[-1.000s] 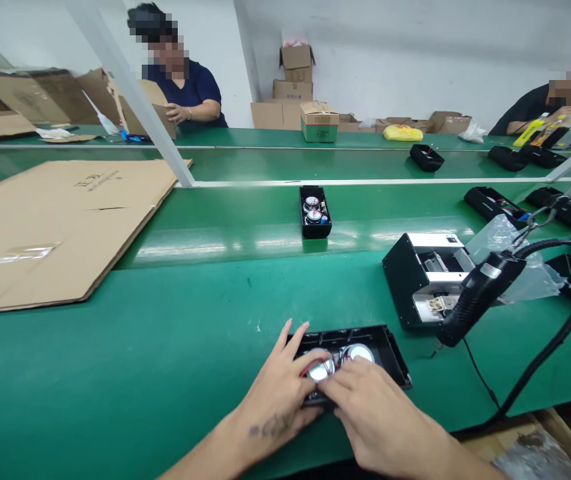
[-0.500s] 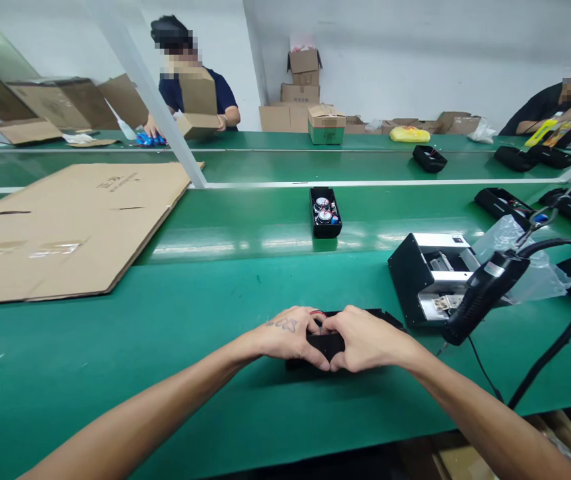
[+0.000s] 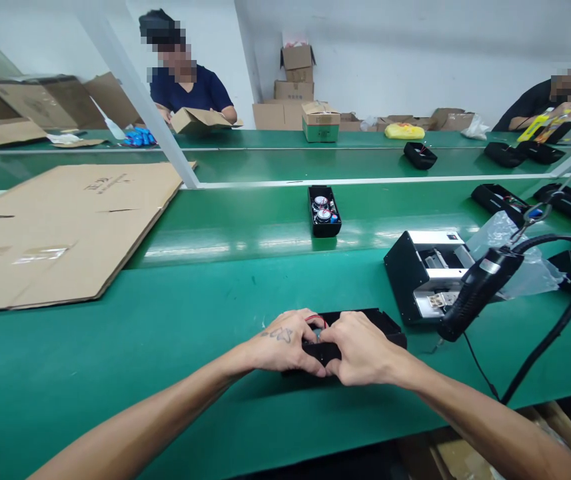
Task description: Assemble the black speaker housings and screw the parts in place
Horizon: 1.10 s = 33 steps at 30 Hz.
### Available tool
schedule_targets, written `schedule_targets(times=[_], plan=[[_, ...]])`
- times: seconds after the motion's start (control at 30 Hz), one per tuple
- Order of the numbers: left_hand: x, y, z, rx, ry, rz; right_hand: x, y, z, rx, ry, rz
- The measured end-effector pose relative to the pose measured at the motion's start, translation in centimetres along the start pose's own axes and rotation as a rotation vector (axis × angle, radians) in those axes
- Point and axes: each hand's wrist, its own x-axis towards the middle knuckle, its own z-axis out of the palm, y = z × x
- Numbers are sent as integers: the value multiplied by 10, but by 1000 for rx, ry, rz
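Left hand and right hand were both half curled on the near wall of the black housing: thumbs outside, tips almost meeting, fingers over the rim. Read that as a grip on the wall; couldn't tell if the hidden fingertips also pinched something inside. Housing lay open side up on the green tabletop, set back from the front edge, right of centre. Red wire looped up by the left fingers.

Status, my read: mid-work inside. No cover seen on the housing, wire not tucked down, so fitting looked unfinished. Contents mostly hidden; couldn't say what was seated.

Electric screwdriver hung tip down toward the tabletop's right edge, neither hand on it, in front of a black-and-silver bench machine, maybe a screw feeder. Flat cardboard lay across the tabletop's far edge at left.

Beyond that edge, on the green belt: open speaker housing, two round drivers plus wires in place, also uncovered. Far bench: co-worker at a carton.
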Motion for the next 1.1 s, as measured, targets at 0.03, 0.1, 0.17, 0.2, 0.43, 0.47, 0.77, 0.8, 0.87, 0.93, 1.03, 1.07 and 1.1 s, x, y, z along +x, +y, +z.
schedule_targets(times=[0.03,0.1,0.17,0.2,0.43,0.47,0.77,0.8,0.87,0.93,1.03,1.07,1.1], plan=[[-2,1,3,23,18,4,-3,-2,2,-11,-4,-9],[-9,2,13,63,44,18,-16,-5,7,-17,18,-54],[-18,0,28,132,95,69,-35,-1,14,74,163,-165],[-24,-2,38,185,136,117,-47,5,18,151,310,-225],[-53,-12,90,611,473,446,-108,116,37,260,1787,321],[-53,-12,91,614,489,458,-110,130,39,297,1720,424],[-49,-15,89,531,572,495,-103,142,74,897,1501,230],[-49,-16,90,520,576,498,-104,141,74,974,1470,160],[-47,-19,91,497,586,499,-107,140,65,1076,1478,90],[-42,-21,93,479,621,518,-112,139,46,1099,1599,36],[-34,-20,95,435,676,540,-117,137,9,1027,1779,-63],[-31,-19,95,428,666,528,-116,137,-1,981,1814,-66],[-29,-18,96,423,654,514,-113,138,-9,930,1822,-45]])
